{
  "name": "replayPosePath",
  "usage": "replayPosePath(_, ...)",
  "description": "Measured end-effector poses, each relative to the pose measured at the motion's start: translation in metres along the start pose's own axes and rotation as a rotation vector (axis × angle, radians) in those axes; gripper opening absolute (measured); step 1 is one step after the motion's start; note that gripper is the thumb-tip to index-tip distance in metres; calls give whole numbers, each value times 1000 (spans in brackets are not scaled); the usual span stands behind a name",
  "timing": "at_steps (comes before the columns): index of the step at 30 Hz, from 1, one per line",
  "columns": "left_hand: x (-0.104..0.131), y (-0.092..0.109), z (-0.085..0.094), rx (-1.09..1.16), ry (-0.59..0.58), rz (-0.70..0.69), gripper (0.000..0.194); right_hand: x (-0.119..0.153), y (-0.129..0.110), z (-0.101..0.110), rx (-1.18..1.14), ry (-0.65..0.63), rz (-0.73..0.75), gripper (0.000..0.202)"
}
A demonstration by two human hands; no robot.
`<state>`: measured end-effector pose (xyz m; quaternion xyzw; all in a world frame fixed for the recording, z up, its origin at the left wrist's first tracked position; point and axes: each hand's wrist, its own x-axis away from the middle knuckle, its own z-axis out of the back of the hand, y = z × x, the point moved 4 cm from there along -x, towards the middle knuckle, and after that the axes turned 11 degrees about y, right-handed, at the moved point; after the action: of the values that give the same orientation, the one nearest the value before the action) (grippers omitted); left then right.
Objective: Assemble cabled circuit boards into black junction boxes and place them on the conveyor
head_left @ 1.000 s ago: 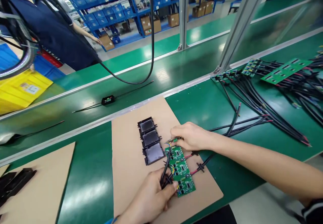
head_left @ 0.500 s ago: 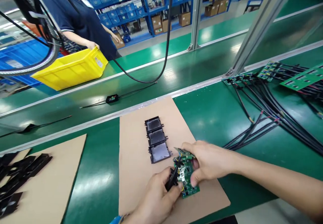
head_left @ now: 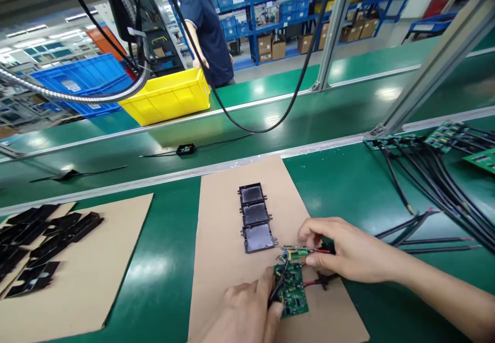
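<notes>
A green circuit board lies near the front of the cardboard sheet. My left hand is closed at its left edge, thumb and fingers around a short black cable that runs up over the board. Just above, my right hand pinches a second small board, tilted almost edge-on, with blue and yellow wires at its left end. Red and black leads come out to the right below my right hand. Three black plastic cases stand in a column beyond the boards.
At the right are cabled circuit boards and black cables. More black cases lie on the left cardboard. A wired black case sits on the strip behind. Across it, a person stands by a yellow bin.
My right hand has shifted its grip to the small board's right end, turning it nearly edge-on and exposing the red and black leads. The view has swung left, and the yellow bin sits differently.
</notes>
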<state>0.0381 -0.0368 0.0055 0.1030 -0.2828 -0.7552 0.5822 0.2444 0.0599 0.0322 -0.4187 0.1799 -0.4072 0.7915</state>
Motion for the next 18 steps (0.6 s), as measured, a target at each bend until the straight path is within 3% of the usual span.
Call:
replayPosePath(2, 8, -9, 20, -83, 59, -10, 51, -7, -6, 3, -60, -76, -38, 9)
replayPosePath(4, 13, -18, 41, -134, 36, 9, 48, -16, -14, 1, -91, -117, -14, 15)
replayPosePath(6, 11, -22, 61, -143, 66, 21, 49, -26, -21, -5, -69, -95, 35, 26)
replayPosePath(8, 2, -21, 74, -51, 169, 17, 57, -37, -27, -12, -35, -52, 56, 30)
replayPosePath(11, -21, -19, 71, 212, 277, 88, 58, -50, -30, -19, -36, -36, 28, 28)
replayPosePath(14, -40, -23, 56, 340, 291, 181, 32, -61, -29, -21, -20, -3, -48, 21)
replayPosePath(18, -47, -27, 49, 294, 357, 174, 15, -68, -39, -30, 351, 176, 59, 13)
